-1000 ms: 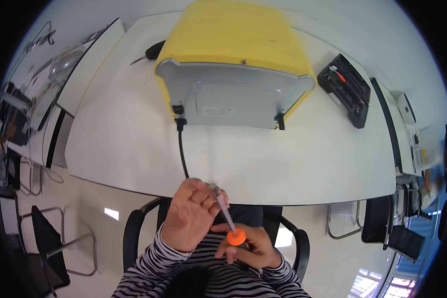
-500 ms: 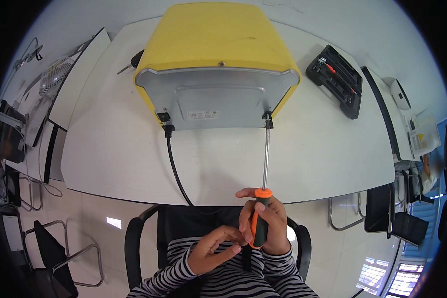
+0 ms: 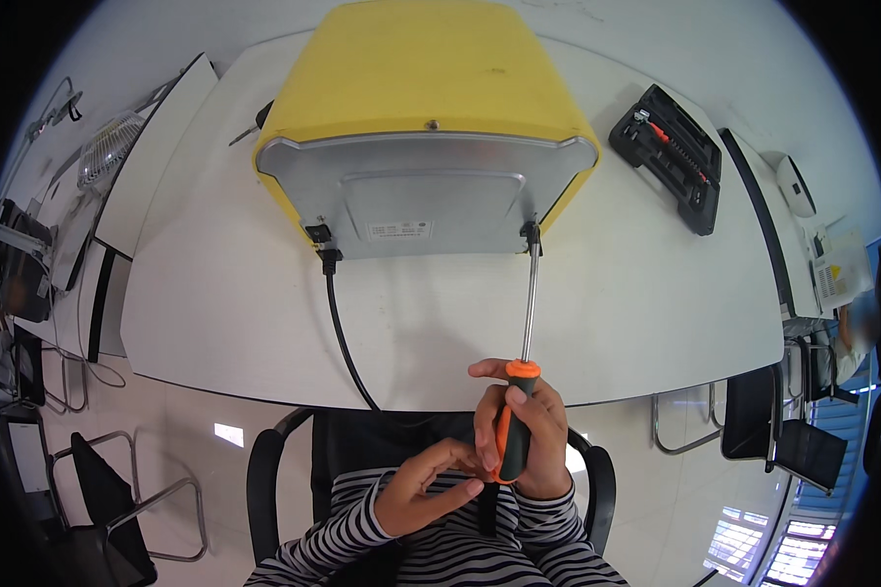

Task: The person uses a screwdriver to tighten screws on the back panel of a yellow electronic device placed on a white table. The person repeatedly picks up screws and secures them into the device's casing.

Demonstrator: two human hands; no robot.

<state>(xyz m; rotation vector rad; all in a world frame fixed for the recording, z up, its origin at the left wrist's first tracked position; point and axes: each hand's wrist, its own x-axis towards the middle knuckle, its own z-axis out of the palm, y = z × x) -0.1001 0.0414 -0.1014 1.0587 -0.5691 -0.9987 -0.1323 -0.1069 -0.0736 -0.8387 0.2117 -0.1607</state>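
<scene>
My right hand (image 3: 541, 427) is wrapped round the black-and-orange handle of a screwdriver (image 3: 530, 308), beyond the table's near edge. Its long metal shaft points away from me, and the tip meets the black fitting (image 3: 530, 236) at the lower right of a grey metal panel (image 3: 436, 196). That panel closes the near side of a large yellow-cased appliance (image 3: 421, 68). My left hand (image 3: 428, 489) holds nothing I can see; its loosely bent fingers are apart from the thumb, close to the handle's butt end. A black power cord (image 3: 339, 323) is plugged in at the panel's lower left.
An open black tool case (image 3: 671, 157) with red-handled pieces lies on the white table (image 3: 215, 293) to the right. Another screwdriver (image 3: 250, 129) sticks out behind the appliance on the left. Chairs (image 3: 108, 499) stand on both sides, and a fan (image 3: 113, 147) is at far left.
The whole view has shifted slightly. The screwdriver's handle is a little farther from me, its tip still at the right-hand fitting. My left hand has hardly moved.
</scene>
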